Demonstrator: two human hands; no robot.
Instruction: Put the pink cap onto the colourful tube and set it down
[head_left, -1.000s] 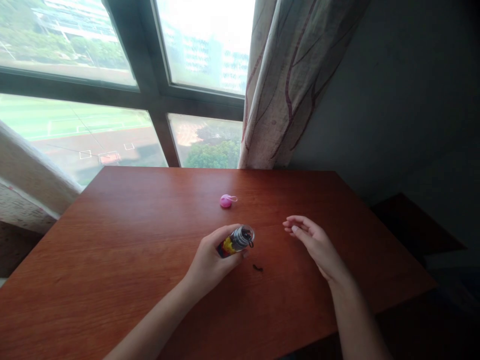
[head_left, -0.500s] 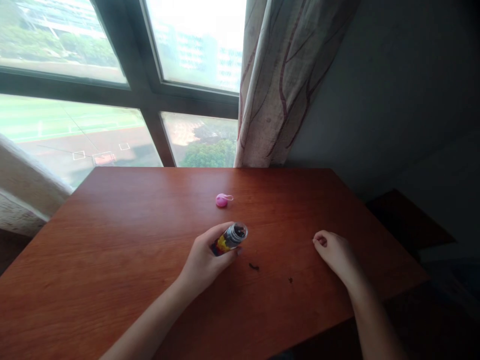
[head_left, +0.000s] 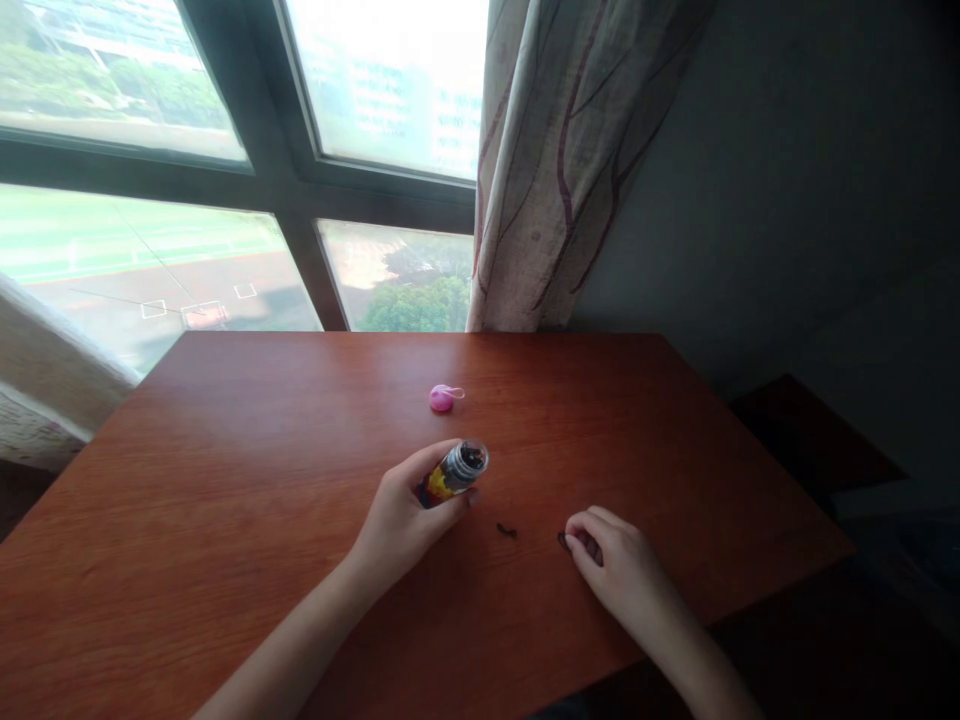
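Note:
My left hand (head_left: 409, 510) is wrapped round a small clear-mouthed jar (head_left: 448, 482) with a yellow and dark label. The jar is uncapped and tilted to the right, and dark things show inside its mouth. My right hand (head_left: 611, 560) is closed in a pinch low over the table, with a small black hair tie (head_left: 562, 539) showing at its fingertips. Between the two hands, another small black hair tie (head_left: 507, 531) lies twisted on the wood.
Beyond the jar, a pink round cap with a loop (head_left: 442, 399) rests on the brown wooden table (head_left: 225, 520). A window (head_left: 390, 275) and a patterned curtain (head_left: 544, 200) stand behind the table's far edge. The table's right edge borders a dark area.
My right hand has moved left and nearer to me, and now pinches the small black hair tie that lay loose. My left hand and the jar have barely moved.

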